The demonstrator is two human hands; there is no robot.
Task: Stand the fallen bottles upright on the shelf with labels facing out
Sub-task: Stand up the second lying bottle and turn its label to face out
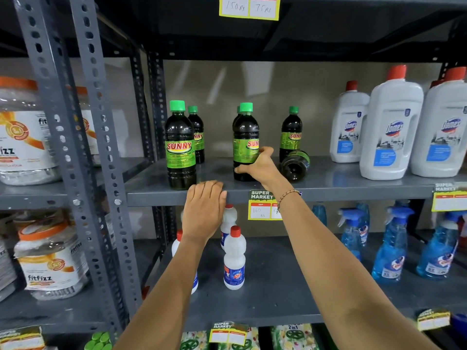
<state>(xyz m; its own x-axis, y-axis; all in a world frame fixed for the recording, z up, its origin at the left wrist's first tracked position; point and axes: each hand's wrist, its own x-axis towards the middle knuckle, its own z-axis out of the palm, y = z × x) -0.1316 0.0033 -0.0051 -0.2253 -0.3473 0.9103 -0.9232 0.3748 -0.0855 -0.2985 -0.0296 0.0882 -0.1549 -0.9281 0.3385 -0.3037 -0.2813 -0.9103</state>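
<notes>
Several dark Sunny bottles with green caps stand on the grey metal shelf (161,190). The front left bottle (180,145) shows its full label. My right hand (260,166) grips the lower part of the middle bottle (245,137), which stands upright with its label turned partly to the right. One bottle (295,166) lies on its side just right of that hand, its base pointing outward. Behind it stands another upright bottle (291,132). My left hand (205,208) rests flat on the shelf's front edge and holds nothing.
Large white Domex bottles (390,127) fill the right end of the same shelf. Below are small white bottles with red caps (234,258) and blue spray bottles (390,246). A perforated steel upright (101,147) bounds the left side. Price tags (261,204) hang on the shelf edge.
</notes>
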